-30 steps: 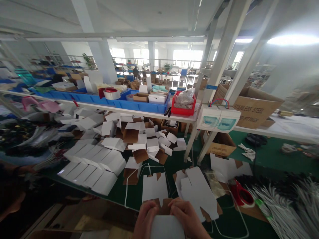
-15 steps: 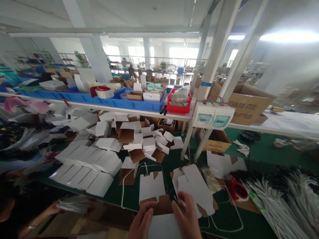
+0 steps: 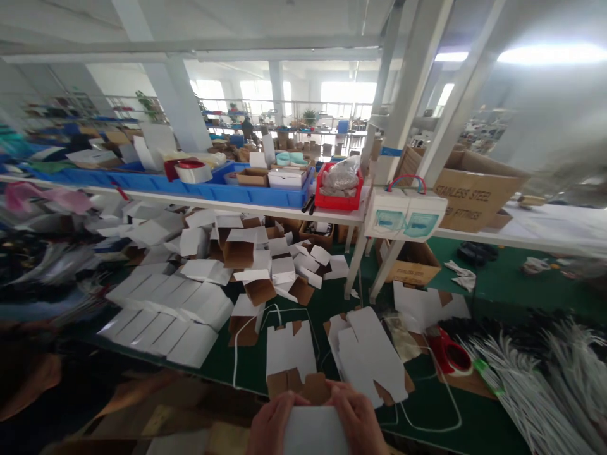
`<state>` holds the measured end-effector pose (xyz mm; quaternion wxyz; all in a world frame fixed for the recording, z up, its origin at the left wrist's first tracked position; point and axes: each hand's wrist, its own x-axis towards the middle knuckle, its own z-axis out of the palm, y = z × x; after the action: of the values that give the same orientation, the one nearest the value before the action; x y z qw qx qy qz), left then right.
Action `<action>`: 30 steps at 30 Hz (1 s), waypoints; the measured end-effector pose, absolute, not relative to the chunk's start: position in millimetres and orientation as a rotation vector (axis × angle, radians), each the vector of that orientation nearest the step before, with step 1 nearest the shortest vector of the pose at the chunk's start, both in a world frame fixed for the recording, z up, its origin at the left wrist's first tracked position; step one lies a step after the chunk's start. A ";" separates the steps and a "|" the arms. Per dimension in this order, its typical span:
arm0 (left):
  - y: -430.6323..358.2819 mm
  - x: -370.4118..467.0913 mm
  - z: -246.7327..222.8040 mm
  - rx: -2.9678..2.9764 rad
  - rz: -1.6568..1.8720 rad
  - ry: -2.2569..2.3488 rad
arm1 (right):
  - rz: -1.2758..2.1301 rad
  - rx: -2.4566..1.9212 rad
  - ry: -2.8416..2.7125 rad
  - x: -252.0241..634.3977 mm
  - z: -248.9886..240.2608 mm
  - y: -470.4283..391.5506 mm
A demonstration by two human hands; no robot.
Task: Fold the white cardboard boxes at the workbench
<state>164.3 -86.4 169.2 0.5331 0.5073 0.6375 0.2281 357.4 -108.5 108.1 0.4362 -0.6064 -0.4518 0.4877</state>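
White carton, brown inside flaps up at far end, held low at frame bottom btwn both hands, above green table edge; partly folded.

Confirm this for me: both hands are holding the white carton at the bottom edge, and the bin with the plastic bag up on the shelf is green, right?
Not quite. The head view shows the bin is red, not green. The left hand and right hand do grip the white carton.
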 end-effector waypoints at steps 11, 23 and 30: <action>-82.6 183.9 160.5 0.960 0.764 1.559 | 1.387 -1.520 -0.855 369.5 117.5 -90.3; -103.2 149.1 157.9 1.134 0.922 1.318 | 1.565 -1.274 -1.426 355.4 151.2 -85.6; -101.3 158.8 138.6 1.017 0.823 1.323 | 1.668 -1.127 -1.504 366.5 134.8 -89.7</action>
<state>158.8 -101.3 138.6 0.5975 0.4383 0.5703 0.3545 366.5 -89.7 134.8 0.3093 -0.4265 -0.5691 0.6314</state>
